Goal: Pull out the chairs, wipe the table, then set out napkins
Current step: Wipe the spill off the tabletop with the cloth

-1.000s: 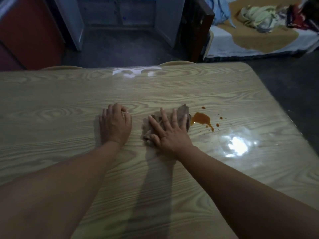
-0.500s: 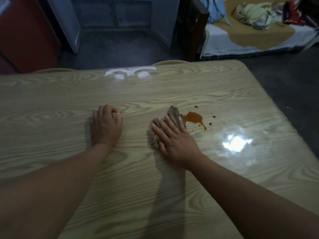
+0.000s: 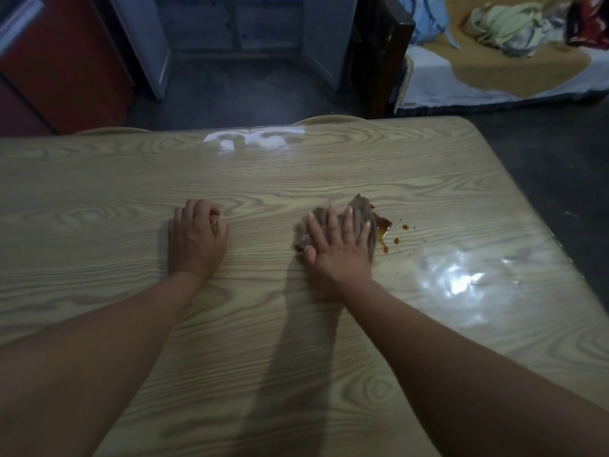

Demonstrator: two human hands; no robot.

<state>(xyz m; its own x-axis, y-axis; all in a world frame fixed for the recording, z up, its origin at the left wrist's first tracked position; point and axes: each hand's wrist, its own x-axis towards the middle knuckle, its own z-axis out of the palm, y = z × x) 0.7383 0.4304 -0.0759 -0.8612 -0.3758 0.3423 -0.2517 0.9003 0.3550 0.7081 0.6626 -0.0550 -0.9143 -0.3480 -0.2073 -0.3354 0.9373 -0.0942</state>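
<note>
A glossy wood-grain table (image 3: pixel 329 341) fills the view. My right hand (image 3: pixel 339 249) presses flat, fingers spread, on a crumpled brown-grey cloth (image 3: pixel 361 206) in the table's middle. The cloth's right edge covers part of an orange-brown spill (image 3: pixel 384 225), with small drops beside it. My left hand (image 3: pixel 196 239) rests on the bare tabletop to the left, its fingers loosely curled, holding nothing. No napkins are in view.
Two pale chair backs (image 3: pixel 329 119) peek over the table's far edge. Beyond lie a dark floor, a red cabinet (image 3: pixel 62 67) at far left, a dark wooden post (image 3: pixel 382 54), and a bed with clothes (image 3: pixel 504 44) at far right.
My right hand has slid the cloth to the right onto the spill, covering most of it. My left hand has stayed where it was.
</note>
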